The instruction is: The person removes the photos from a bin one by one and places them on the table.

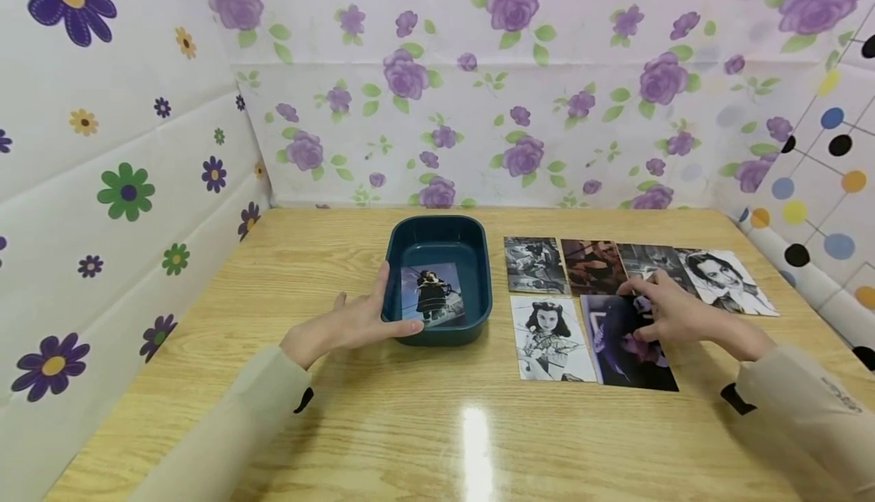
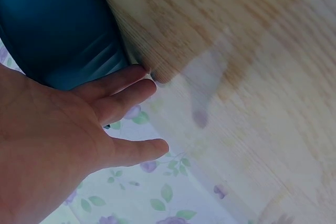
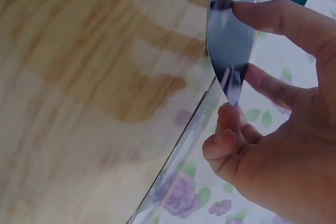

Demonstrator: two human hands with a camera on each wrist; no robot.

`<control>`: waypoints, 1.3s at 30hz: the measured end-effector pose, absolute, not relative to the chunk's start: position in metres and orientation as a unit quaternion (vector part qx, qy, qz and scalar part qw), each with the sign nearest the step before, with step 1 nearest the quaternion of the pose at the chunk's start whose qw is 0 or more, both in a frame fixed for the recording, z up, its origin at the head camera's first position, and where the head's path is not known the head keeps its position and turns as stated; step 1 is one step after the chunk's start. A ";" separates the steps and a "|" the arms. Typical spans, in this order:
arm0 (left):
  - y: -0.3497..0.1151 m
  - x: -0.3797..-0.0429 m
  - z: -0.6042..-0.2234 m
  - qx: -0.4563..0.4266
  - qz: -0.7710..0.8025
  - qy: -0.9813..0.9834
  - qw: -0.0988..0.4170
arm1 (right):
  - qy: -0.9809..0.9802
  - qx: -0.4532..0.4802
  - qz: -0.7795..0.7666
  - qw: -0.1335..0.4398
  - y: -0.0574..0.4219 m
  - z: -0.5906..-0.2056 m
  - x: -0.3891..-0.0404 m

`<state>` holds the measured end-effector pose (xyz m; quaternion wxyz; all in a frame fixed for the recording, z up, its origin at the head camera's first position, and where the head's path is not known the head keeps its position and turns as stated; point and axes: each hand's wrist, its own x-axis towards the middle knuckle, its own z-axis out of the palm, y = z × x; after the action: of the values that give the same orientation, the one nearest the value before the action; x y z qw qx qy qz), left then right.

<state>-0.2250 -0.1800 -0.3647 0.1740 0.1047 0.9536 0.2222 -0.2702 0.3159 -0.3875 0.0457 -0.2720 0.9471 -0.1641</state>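
Observation:
A dark teal bin stands on the wooden table with one photo of a dark-clothed figure lying inside. My left hand rests against the bin's left side, its thumb along the front rim. In the left wrist view, the straight fingers touch the bin's wall. To the right, my right hand bends over a dark purple photo in the front row. Thumb and fingertips are on this photo, and the right wrist view shows its glossy surface bowed between them.
Left of the purple photo lies a black-and-white portrait. Behind them is a row of several photos, among them a reddish one and a portrait at the right end. Flowered sheets wall the table's back and sides.

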 end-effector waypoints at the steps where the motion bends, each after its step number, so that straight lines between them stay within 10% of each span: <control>1: -0.180 -0.225 -0.364 0.105 0.223 0.953 0.174 | 0.946 -0.274 -0.165 0.048 0.316 -0.387 -0.270; 12: -0.183 -0.225 -0.364 0.107 0.223 0.953 0.176 | 0.888 -0.373 -0.270 -0.015 0.249 -0.342 -0.302; 26: -0.181 -0.225 -0.364 0.111 0.221 0.952 0.179 | 0.855 -0.470 -0.137 0.173 0.054 -0.334 -0.375; 39: -0.181 -0.226 -0.363 0.111 0.223 0.951 0.181 | 0.878 -0.424 -0.003 0.221 0.019 -0.356 -0.393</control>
<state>-0.2259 -0.1807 -0.3628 0.1811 0.1105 0.9514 0.2232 -0.3933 0.0189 -0.3558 0.2214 -0.4239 0.8782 -0.0026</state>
